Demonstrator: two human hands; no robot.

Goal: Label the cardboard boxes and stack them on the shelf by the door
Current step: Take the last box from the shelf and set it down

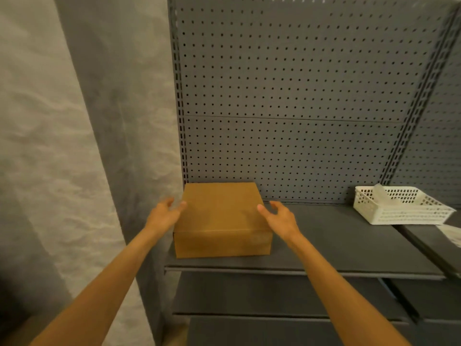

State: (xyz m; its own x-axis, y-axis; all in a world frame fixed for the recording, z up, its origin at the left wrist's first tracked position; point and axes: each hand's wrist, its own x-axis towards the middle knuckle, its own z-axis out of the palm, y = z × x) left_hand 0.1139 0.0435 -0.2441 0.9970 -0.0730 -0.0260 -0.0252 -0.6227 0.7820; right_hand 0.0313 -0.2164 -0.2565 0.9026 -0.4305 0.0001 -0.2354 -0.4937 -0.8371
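Here we see a plain brown cardboard box [220, 218] sitting flat on a dark grey metal shelf [336, 245], at the shelf's far left end, with its back edge close against the perforated back panel [287, 96]. The box is closed, and no label shows on its top or its near face. Its near face stands a little back from the shelf's front lip.

Our left hand [163, 216] is at the box's left side, fingers spread and curled loosely; the thumb tip lies at the upper left edge of the box, but we cannot tell whether it truly touches. Our right hand [280, 219] is at the box's right side, also open with the fingers apart, the thumb at or just beside the upper right edge. Neither hand is closed around the box, and neither holds anything else. Both bare forearms reach in from the near bottom of the view.

Far to the right on the same shelf stands a white plastic basket [409, 216] with slotted walls, well apart from the box; something pale and translucent [380, 193] lies inside it, too blurred to name. At the right edge, on the neighbouring shelf, a scrap of white paper [452, 236] shows. Below, two more dark shelves [249, 295] step toward us. To the left of the unit hangs a grey curtain [112, 108] against a pale textured wall [37, 146].
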